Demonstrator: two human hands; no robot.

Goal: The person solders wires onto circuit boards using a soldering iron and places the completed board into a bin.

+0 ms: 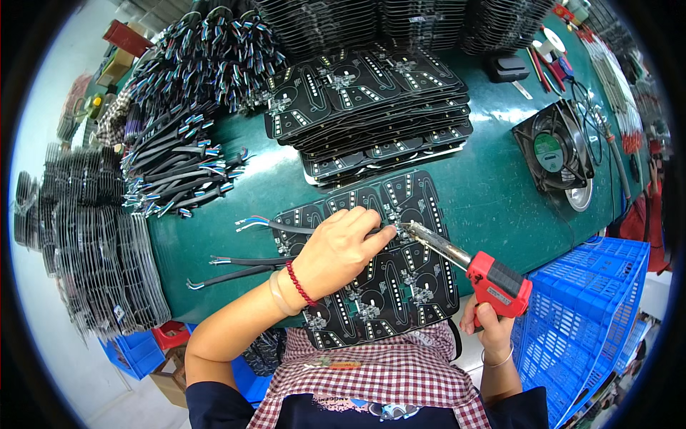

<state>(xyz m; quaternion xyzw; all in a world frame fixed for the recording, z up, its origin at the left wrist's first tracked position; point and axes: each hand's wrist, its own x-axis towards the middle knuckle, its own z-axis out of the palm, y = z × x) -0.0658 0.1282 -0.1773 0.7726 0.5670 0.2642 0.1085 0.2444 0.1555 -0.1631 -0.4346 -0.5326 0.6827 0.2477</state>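
A black panel of circuit boards [391, 314] with rows of small white parts lies at the table's near edge. My left hand [339, 250] pinches a black cable [289, 228] above it; the cable's bare coloured wires stick out to the left. Two more black cables [239, 272] pass beneath my left wrist, their stripped ends pointing left. In my right hand [493, 332] is a red and black soldering gun [500, 282], gripped by its handle. Its metal tip meets the board, or comes very near it, just right of my left fingertips. My fingers partly cover the joint there.
Behind the panel rises a stack of similar panels [364, 107]. Bundled cables [175, 168] fill the back left, beside upright racked panels [103, 250]. A black fan [554, 146] stands to the right on the green table [493, 171]. Below it is a blue crate [582, 300].
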